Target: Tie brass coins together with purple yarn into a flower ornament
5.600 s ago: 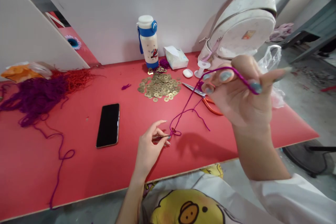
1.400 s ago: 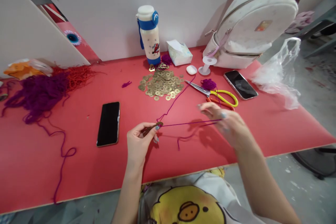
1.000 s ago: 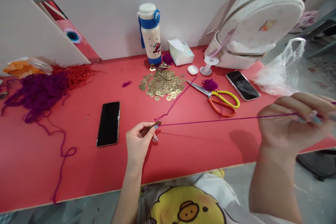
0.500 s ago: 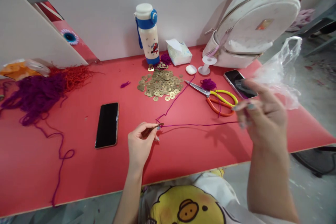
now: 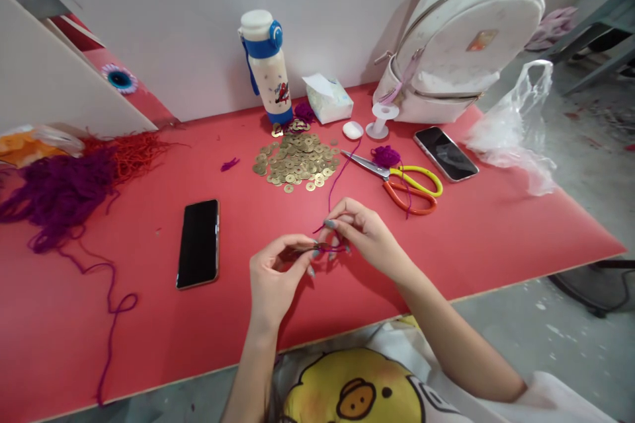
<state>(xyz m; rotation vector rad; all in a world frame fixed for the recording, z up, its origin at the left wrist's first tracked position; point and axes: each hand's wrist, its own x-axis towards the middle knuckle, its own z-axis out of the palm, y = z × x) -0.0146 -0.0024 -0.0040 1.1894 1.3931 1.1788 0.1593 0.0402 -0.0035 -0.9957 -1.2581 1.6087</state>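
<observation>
Near the front of the red table, my left hand [image 5: 278, 272] pinches a few coins [image 5: 297, 249] edge-on between thumb and fingers; how many is hidden. Close against it, my right hand [image 5: 364, 232] is closed on a purple thread [image 5: 338, 249], which loops by the coins. From there the thread runs up across the table toward a small white lump [image 5: 352, 130]. Beyond my hands lies a heap of brass coins with holes [image 5: 302, 158]. Scissors [image 5: 397, 178] with one yellow and one orange handle rest to the right, a small purple thread ball [image 5: 385, 156] beside them.
A dark phone [image 5: 198, 244] lies to the left, another phone [image 5: 446, 153] to the right. Purple yarn [image 5: 64, 188] and red strands [image 5: 136, 157] pile at far left. At the back stand a bottle [image 5: 268, 73], tissue pack [image 5: 329, 100], spool [image 5: 381, 120], white backpack [image 5: 461, 46] and plastic bag [image 5: 518, 125].
My right hand has come from the far right, where it held the thread stretched out, in to the coins. The thread now loops near my left fingertips. My left hand keeps its pinch.
</observation>
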